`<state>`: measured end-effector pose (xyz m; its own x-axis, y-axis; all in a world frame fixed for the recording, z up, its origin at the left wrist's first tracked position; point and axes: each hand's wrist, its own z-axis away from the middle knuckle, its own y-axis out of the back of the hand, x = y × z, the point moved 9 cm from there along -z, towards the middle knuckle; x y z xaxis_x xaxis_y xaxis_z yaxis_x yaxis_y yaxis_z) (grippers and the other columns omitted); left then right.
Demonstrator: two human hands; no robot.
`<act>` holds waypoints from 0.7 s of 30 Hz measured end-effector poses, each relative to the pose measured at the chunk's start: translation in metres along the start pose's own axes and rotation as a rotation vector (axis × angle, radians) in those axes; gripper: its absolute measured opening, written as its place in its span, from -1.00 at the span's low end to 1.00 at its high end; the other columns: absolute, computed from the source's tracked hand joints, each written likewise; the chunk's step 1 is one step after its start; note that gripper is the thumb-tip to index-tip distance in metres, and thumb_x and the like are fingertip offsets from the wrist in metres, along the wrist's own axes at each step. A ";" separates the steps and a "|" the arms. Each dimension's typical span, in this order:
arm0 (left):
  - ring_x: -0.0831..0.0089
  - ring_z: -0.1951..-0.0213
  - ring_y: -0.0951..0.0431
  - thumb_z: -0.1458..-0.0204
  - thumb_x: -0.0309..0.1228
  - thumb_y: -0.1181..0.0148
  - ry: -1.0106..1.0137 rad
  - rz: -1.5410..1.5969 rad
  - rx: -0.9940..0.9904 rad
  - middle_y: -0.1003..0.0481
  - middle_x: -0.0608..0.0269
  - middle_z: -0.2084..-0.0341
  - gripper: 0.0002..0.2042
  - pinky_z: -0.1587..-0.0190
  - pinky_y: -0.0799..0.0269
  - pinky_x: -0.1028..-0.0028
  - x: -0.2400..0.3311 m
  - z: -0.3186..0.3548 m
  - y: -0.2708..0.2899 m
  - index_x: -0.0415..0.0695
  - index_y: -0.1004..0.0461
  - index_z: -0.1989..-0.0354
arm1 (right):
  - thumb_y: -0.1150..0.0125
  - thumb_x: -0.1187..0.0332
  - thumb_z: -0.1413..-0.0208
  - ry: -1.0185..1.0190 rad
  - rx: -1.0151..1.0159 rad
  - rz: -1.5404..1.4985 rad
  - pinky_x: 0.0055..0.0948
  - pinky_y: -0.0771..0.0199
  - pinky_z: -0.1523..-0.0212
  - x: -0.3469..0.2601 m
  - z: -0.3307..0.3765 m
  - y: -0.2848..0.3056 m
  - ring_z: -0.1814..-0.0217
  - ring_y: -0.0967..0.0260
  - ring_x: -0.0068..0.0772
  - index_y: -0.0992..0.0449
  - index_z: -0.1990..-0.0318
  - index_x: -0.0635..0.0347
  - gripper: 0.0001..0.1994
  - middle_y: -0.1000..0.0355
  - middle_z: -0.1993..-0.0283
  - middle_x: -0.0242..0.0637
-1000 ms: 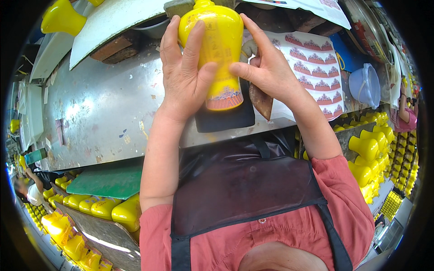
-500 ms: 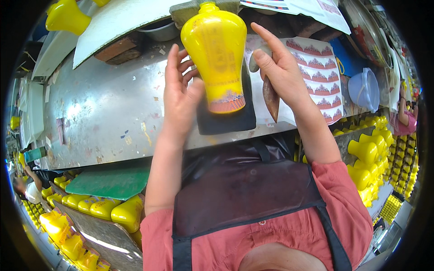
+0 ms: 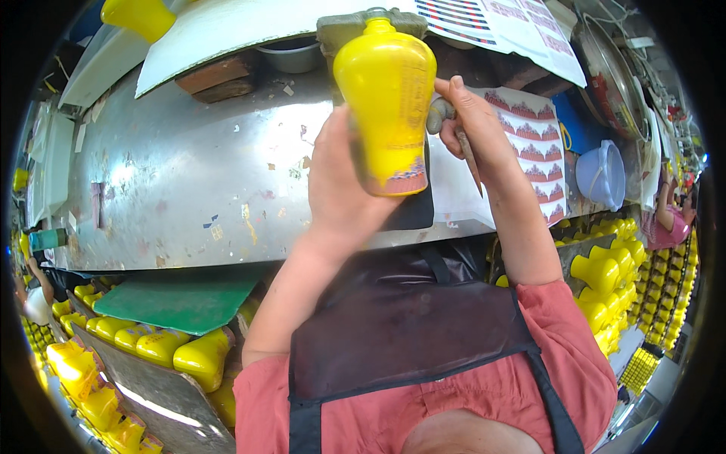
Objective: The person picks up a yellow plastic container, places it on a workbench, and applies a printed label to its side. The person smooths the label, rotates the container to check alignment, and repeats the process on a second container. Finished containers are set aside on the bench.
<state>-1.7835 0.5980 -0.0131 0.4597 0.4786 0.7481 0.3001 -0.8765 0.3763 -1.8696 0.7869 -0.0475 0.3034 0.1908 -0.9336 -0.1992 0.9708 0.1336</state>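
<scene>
Wide metal table [image 3: 174, 227] out front, patterned sheet [image 3: 533, 151] over on the right! Centre stage, above a black pad [image 3: 412, 218], the yellow vase [image 3: 382, 91] runs lengthwise: neck away from the person, leaning slightly left, printed foot near. Left hand [image 3: 336, 185] cups its left flank, blurred; how tightly, can't tell. Right hand [image 3: 476, 125], just beside the vase, curls round something. Grey block [image 3: 336, 29] blocks the neck end; blue bucket [image 3: 601, 175] far right. And the curled fingers' catch: a brown pointed tool [image 3: 470, 163]!

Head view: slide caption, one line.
Left hand at the lower side of a yellow vase, right hand holding a pointed brown tool.
</scene>
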 end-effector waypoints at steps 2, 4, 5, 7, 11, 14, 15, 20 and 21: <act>0.09 -0.08 -0.46 0.24 -0.24 -0.64 -0.107 -0.161 -0.030 -0.33 -0.09 -0.20 0.13 -0.10 -0.42 0.21 0.014 -0.002 -0.002 -0.25 0.06 -0.45 | 0.16 -0.09 -0.45 0.023 -0.062 -0.071 -0.68 -0.11 0.62 -0.003 -0.004 -0.009 0.66 -0.13 -0.73 -0.49 -0.19 0.28 -0.42 -0.30 0.59 -0.51; 0.05 -0.14 -0.41 0.24 -0.20 -0.64 -0.152 -0.260 -0.047 -0.29 -0.10 -0.22 0.13 -0.11 -0.40 0.22 0.020 -0.002 -0.005 -0.25 0.06 -0.45 | 0.16 -0.10 -0.45 0.027 -0.112 -0.103 -0.66 -0.04 0.64 -0.003 -0.006 -0.015 0.69 -0.07 -0.71 -0.51 -0.07 0.27 -0.44 -0.30 0.59 -0.51; 0.04 -0.17 -0.38 0.24 -0.21 -0.64 -0.167 -0.272 -0.029 -0.26 -0.10 -0.24 0.14 -0.13 -0.40 0.21 0.022 -0.001 -0.005 -0.24 0.07 -0.45 | 0.16 -0.10 -0.45 0.019 -0.104 -0.116 -0.65 -0.02 0.64 -0.001 -0.008 -0.016 0.69 -0.06 -0.72 -0.51 -0.06 0.26 -0.45 -0.30 0.58 -0.51; 0.03 -0.22 -0.34 0.24 -0.22 -0.65 -0.196 -0.287 0.007 -0.21 -0.10 -0.27 0.14 -0.17 -0.38 0.18 0.022 0.000 -0.004 -0.23 0.09 -0.45 | 0.17 -0.10 -0.45 0.007 -0.110 -0.147 -0.63 0.01 0.65 0.002 -0.009 -0.017 0.70 -0.03 -0.73 -0.52 -0.04 0.25 -0.45 -0.31 0.57 -0.51; 0.01 -0.30 -0.26 0.25 -0.25 -0.65 -0.166 -0.137 0.049 -0.13 -0.10 -0.31 0.16 -0.24 -0.36 0.13 0.012 -0.001 -0.006 -0.21 0.14 -0.45 | 0.18 -0.12 -0.45 0.009 -0.108 -0.138 -0.61 0.07 0.66 0.007 -0.011 -0.016 0.70 0.01 -0.74 -0.53 -0.02 0.23 -0.44 -0.31 0.58 -0.51; 0.00 -0.31 -0.26 0.25 -0.27 -0.65 -0.152 -0.095 0.044 -0.12 -0.11 -0.32 0.19 -0.26 -0.36 0.11 0.009 -0.002 -0.007 -0.20 0.17 -0.46 | 0.18 -0.12 -0.45 0.011 -0.096 -0.152 -0.60 0.09 0.67 0.009 -0.013 -0.015 0.70 0.02 -0.74 -0.53 -0.02 0.23 -0.44 -0.31 0.57 -0.51; 0.00 -0.31 -0.27 0.26 -0.28 -0.65 -0.152 -0.088 0.046 -0.12 -0.11 -0.32 0.18 -0.26 -0.37 0.11 0.009 -0.002 -0.007 -0.21 0.18 -0.46 | 0.17 -0.12 -0.44 0.012 -0.098 -0.159 -0.60 0.09 0.68 0.009 -0.014 -0.016 0.70 0.02 -0.73 -0.54 -0.02 0.23 -0.44 -0.31 0.56 -0.51; -0.02 -0.33 -0.27 0.27 -0.33 -0.66 -0.085 -0.046 -0.027 -0.09 -0.16 -0.36 0.28 -0.26 -0.37 0.13 0.004 0.000 -0.009 -0.14 0.33 -0.50 | 0.16 -0.09 -0.45 0.042 -0.107 -0.127 -0.63 0.00 0.62 -0.002 -0.008 -0.015 0.66 -0.03 -0.73 -0.53 -0.12 0.25 -0.44 -0.32 0.53 -0.53; 0.00 -0.35 -0.26 0.26 -0.36 -0.65 -0.056 0.011 -0.044 -0.07 -0.16 -0.39 0.31 -0.27 -0.36 0.14 0.001 0.000 -0.009 -0.10 0.38 -0.52 | 0.16 -0.08 -0.46 0.050 -0.076 -0.106 -0.64 -0.05 0.59 -0.006 -0.005 -0.011 0.64 -0.06 -0.74 -0.53 -0.16 0.25 -0.44 -0.33 0.52 -0.53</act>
<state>-1.7855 0.6061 -0.0163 0.5096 0.4698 0.7209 0.2583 -0.8827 0.3927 -1.8738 0.7742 -0.0455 0.2802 0.0784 -0.9567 -0.2391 0.9710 0.0096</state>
